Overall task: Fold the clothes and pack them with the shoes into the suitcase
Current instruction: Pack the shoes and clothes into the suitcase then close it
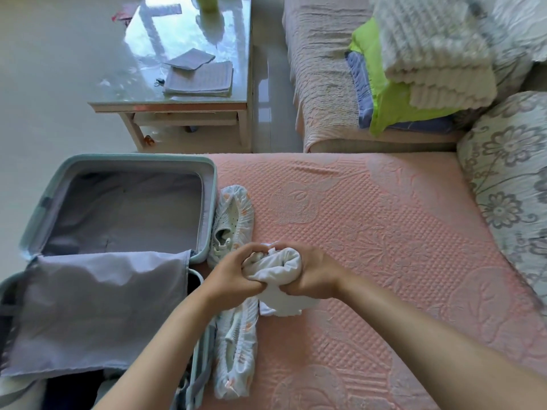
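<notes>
Both hands met over the pink quilted surface (370, 232), just right of the open suitcase (210, 202). The left hand (236, 276) and the right hand (313, 276) gripped a white garment (281, 269) between them. It was bunched into a loose roll, with its lower edge hanging down onto the pink cover. The fingers (251, 250) of the left hand were curled over the top of the roll, and the right hand's fingers were wrapped round its other end, so both hands were closed tightly on the cloth. Two pale shoes in thin patterned covers lay along the suitcase's right side. One shoe (233, 217) lay beyond the hands, and the other shoe (236, 344) lay nearer the person, partly under the left forearm. The far half of the suitcase showed only its grey lining. A grey divider flap (97, 303) was spread over the near half, with something dark (74, 389) showing below its edge. Beyond the suitcase stood a glass-topped desk (165, 106) carrying folded grey cloths (201, 79). To the right, folded white blankets (438, 60) sat on top of a bright green item (384, 108) on a covered seat. A floral cushion (509, 173) sat at the right edge.
</notes>
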`<act>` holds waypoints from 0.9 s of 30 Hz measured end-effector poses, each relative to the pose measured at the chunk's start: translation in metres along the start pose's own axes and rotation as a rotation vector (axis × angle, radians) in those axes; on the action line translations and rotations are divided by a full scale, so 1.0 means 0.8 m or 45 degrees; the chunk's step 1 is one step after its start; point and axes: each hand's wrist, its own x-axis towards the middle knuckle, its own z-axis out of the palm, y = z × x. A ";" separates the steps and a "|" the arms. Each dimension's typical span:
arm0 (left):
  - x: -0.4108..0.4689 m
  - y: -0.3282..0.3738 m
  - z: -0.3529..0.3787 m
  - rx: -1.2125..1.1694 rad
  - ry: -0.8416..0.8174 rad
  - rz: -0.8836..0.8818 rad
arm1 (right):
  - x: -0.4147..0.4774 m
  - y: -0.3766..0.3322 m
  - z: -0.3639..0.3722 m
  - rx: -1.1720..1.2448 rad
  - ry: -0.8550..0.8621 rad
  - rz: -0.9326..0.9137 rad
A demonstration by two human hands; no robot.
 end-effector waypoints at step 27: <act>-0.015 -0.161 -0.445 0.081 0.712 -0.344 | 0.394 -0.269 0.244 -0.106 0.025 -0.276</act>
